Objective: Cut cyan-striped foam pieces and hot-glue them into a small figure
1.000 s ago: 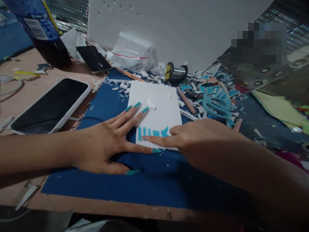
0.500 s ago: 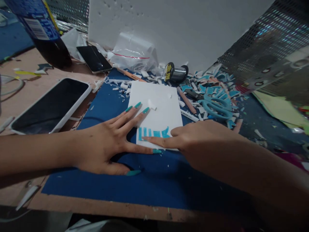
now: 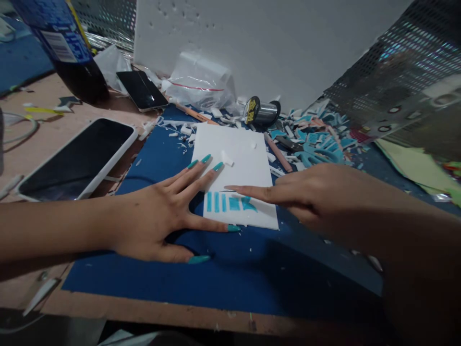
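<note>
A white sheet point(image 3: 245, 149) lies on a dark blue mat point(image 3: 158, 283). Along its near edge sits a row of blue shapes point(image 3: 234, 203): narrow strips, a block and a notched piece. My left hand point(image 3: 169, 211), with long teal nails, rests flat with fingers spread, partly on the sheet's left side and partly on the mat. My right hand point(image 3: 306, 192) reaches in from the right, index finger stretched out just beyond the blue shapes. Its other fingers are bent and partly hidden, and I see nothing held. Whether that fingertip touches the sheet is unclear. A small white scrap point(image 3: 226, 158) lies on the sheet.
Blue-handled scissors point(image 3: 319, 156) lie among blue and white offcuts at the right. Behind the sheet is a wire spool point(image 3: 264, 111). A phone point(image 3: 81, 158), another dark device point(image 3: 142, 90) and a dark drink bottle point(image 3: 77, 72) occupy the left. Yellow-green paper point(image 3: 414, 163) lies far right.
My right hand has moved away from me, and its index finger has left the blue shapes, uncovering them and the sheet's near-right corner. My left hand stays in place.
</note>
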Action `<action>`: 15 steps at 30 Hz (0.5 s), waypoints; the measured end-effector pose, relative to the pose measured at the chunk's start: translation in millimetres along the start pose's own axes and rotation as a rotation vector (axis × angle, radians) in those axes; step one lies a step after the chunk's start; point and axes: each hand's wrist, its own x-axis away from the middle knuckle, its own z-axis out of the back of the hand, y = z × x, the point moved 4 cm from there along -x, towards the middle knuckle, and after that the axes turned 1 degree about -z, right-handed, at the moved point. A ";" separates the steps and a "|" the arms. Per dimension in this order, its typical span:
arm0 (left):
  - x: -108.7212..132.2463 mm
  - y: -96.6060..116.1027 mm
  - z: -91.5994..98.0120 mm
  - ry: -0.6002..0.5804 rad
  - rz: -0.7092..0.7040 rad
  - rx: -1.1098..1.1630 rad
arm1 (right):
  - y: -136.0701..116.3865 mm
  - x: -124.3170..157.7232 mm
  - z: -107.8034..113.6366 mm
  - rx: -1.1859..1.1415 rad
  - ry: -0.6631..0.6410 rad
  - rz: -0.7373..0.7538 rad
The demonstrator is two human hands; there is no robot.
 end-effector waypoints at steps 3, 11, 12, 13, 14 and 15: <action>-0.6 0.6 1.5 0.006 -0.004 0.009 | 0.9 -4.3 2.3 -0.064 -0.020 0.066; -1.6 0.0 1.9 0.015 -0.011 0.031 | 2.4 -13.0 -8.3 -0.160 -0.046 0.153; -1.6 0.0 2.0 0.022 -0.012 0.036 | 2.2 -13.7 -8.8 -0.167 -0.045 0.166; -1.6 0.0 2.2 0.028 -0.014 0.040 | 2.1 -14.4 -9.2 -0.172 -0.042 0.175; -1.6 0.1 2.3 0.029 -0.016 0.041 | 2.2 -14.9 -9.3 -0.174 -0.034 0.180; -1.6 0.1 2.4 0.027 -0.015 0.039 | 2.4 -15.2 -9.3 -0.177 -0.025 0.182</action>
